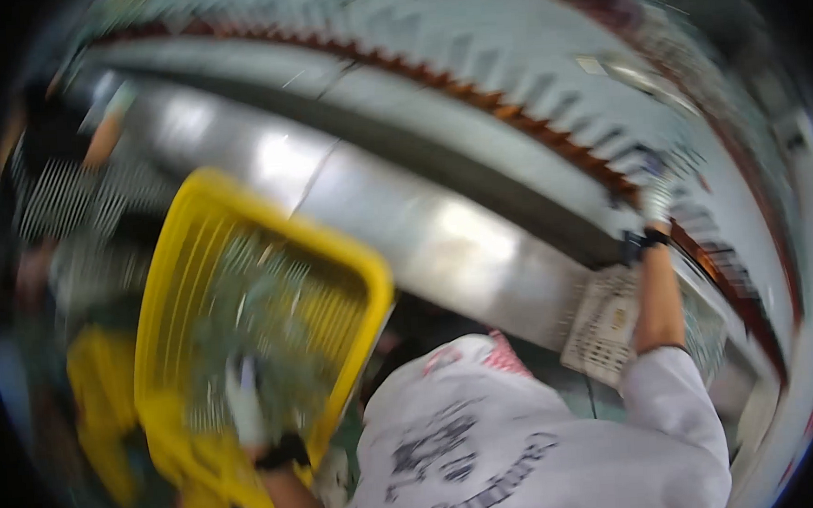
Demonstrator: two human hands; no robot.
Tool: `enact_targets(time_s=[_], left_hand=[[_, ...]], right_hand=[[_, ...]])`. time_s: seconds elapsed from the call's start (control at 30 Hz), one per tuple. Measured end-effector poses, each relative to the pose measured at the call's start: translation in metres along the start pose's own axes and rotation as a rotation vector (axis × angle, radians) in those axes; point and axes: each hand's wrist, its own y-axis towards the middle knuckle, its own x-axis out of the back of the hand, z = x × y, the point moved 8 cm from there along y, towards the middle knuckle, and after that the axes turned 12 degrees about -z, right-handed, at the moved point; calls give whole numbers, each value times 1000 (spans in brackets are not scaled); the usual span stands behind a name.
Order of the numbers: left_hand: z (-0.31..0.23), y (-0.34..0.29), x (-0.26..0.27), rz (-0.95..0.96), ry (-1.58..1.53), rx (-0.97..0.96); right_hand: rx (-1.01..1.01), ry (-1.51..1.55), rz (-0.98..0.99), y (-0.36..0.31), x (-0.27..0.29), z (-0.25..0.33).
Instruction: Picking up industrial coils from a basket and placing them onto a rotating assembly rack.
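My left hand [245, 405], in a white glove with a dark band at the wrist, reaches into a large yellow plastic basket [378, 270]. Around it in the basket lie pale, greenish, see-through pieces [271, 327], too blurred to name. Far off to the right, my right hand [655, 200], also white-gloved, is at a long curving brown strip [510, 115] with a row of upright thin dark pieces. A small dark shape shows at its fingertips, but motion smears it. The fingers of both hands are too blurred to show a grip.
A shiny metal ledge [405, 221] runs below the strip. A white perforated basket [602, 326] stands beneath my right forearm. At the far left is another person [55, 136] in dark clothes, with yellow plastic containers [104, 403] lower down. A pale surface [467, 17] lies beyond the strip.
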Motion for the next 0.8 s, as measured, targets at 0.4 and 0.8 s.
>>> enact_targets(time_s=[0.4, 0.8], left_hand=[[220, 10, 176, -383, 37, 543], [281, 98, 113, -82, 773, 917]], right_hand=[[29, 283, -76, -13, -5, 46], [127, 543, 564, -241, 33, 245]])
